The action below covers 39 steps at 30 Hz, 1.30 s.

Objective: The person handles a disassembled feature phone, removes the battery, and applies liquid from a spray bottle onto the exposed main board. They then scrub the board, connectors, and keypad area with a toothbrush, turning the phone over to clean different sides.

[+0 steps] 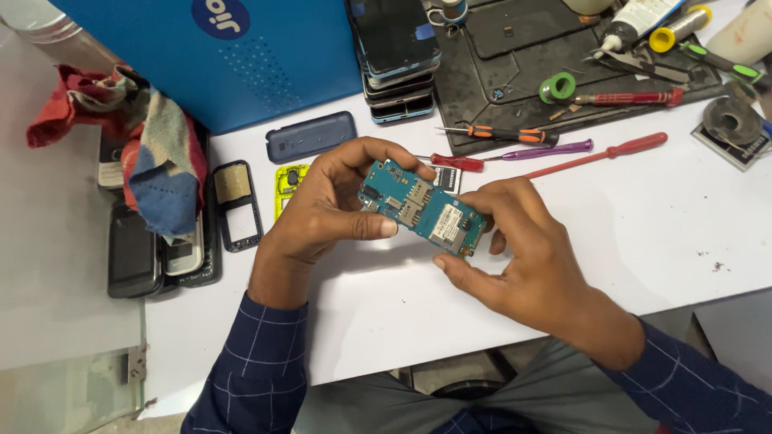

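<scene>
At the left of the frame a red and blue cloth [137, 145] lies over dark phone shells [135, 257]. Right of it sit a black phone frame [238, 205] and a dark back cover [311, 137]. At centre, the left hand [326, 210] pinches the upper-left end of a blue circuit board [422, 207], and the right hand [523, 257] grips its lower-right end above the white table [643, 233]. Red-handled screwdrivers [599, 154] lie at the upper right.
</scene>
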Motion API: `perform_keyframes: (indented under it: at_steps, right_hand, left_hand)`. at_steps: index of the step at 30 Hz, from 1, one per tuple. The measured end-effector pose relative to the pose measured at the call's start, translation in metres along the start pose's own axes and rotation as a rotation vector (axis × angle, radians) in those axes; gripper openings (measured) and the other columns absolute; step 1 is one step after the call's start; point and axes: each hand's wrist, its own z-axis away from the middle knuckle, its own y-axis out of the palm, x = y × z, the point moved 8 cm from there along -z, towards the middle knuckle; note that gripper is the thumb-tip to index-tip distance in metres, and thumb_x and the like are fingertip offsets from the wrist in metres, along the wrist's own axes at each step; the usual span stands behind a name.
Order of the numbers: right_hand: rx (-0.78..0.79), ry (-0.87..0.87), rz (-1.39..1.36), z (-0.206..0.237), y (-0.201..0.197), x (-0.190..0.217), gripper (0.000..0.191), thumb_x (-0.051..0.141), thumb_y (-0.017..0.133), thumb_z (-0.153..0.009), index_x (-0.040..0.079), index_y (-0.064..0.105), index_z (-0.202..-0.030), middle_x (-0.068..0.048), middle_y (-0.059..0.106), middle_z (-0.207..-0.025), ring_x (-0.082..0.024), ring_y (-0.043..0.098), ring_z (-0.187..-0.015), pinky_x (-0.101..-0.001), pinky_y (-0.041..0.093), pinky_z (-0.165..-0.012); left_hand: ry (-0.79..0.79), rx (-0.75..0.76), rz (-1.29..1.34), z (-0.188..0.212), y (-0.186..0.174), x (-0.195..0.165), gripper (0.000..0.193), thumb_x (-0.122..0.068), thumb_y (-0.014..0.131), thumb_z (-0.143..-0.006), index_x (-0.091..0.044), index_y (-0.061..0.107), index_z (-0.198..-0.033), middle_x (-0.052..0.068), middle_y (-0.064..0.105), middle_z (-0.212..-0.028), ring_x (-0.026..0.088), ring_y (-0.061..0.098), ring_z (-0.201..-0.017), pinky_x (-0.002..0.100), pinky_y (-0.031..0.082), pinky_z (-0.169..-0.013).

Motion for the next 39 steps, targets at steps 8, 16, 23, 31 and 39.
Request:
perform_keyframes:
  at_steps: [8, 16, 23, 31, 39]
  right_hand:
    - [0.063, -0.002, -0.033, 0.007, 0.001, -0.001, 0.06, 0.024, 0.088, -0.074, 0.001, 0.065, -0.124, -0.01, 0.063, -0.109, -0.014, 0.066, -0.082, -0.0257, 0.054, -0.058]
    - [0.147, -0.013, -0.007, 0.008, 0.006, -0.005, 0.057, 0.026, 0.085, -0.076, 0.002, 0.068, -0.125, -0.009, 0.062, -0.104, -0.015, 0.065, -0.08, -0.0284, 0.054, -0.06]
    - [0.369, 0.223, 0.134, 0.012, 0.026, -0.027, 0.059, 0.031, 0.083, -0.072, 0.017, 0.07, -0.128, -0.004, 0.063, -0.104, -0.018, 0.063, -0.057, -0.0339, 0.054, -0.056]
    - [0.407, 0.125, 0.192, 0.009, 0.038, -0.022, 0.056, 0.033, 0.084, -0.075, 0.017, 0.069, -0.126, -0.005, 0.06, -0.096, -0.021, 0.064, -0.076, -0.0374, 0.054, -0.064]
    - [0.4, 0.1, 0.177, 0.005, 0.04, -0.025, 0.071, 0.035, 0.085, -0.073, 0.013, 0.06, -0.136, -0.009, 0.061, -0.103, -0.025, 0.067, -0.087, -0.0392, 0.055, -0.071]
  left_hand:
    - [-0.008, -0.05, -0.099, 0.016, 0.004, -0.004, 0.058, -0.011, 0.09, -0.074, -0.007, 0.066, -0.126, 0.012, 0.074, -0.128, 0.024, 0.068, -0.126, 0.044, 0.051, -0.118]
    - [-0.076, -0.193, -0.737, 0.05, 0.017, -0.015, 0.073, -0.011, 0.088, -0.069, -0.009, 0.06, -0.136, 0.01, 0.066, -0.133, 0.024, 0.065, -0.122, 0.038, 0.052, -0.106]
    - [-0.06, -0.209, -1.073, 0.057, 0.038, -0.014, 0.08, -0.017, 0.089, -0.065, -0.01, 0.056, -0.139, 0.013, 0.063, -0.131, 0.031, 0.058, -0.125, 0.041, 0.051, -0.101]
    - [-0.032, -0.189, -1.077, 0.061, 0.041, -0.001, 0.076, -0.013, 0.084, -0.071, -0.011, 0.055, -0.141, 0.007, 0.07, -0.121, 0.028, 0.061, -0.115, 0.04, 0.051, -0.098]
    - [-0.018, -0.229, -1.109, 0.063, 0.036, 0.007, 0.075, -0.011, 0.08, -0.073, -0.006, 0.052, -0.142, 0.009, 0.073, -0.114, 0.028, 0.066, -0.104, 0.042, 0.048, -0.095]
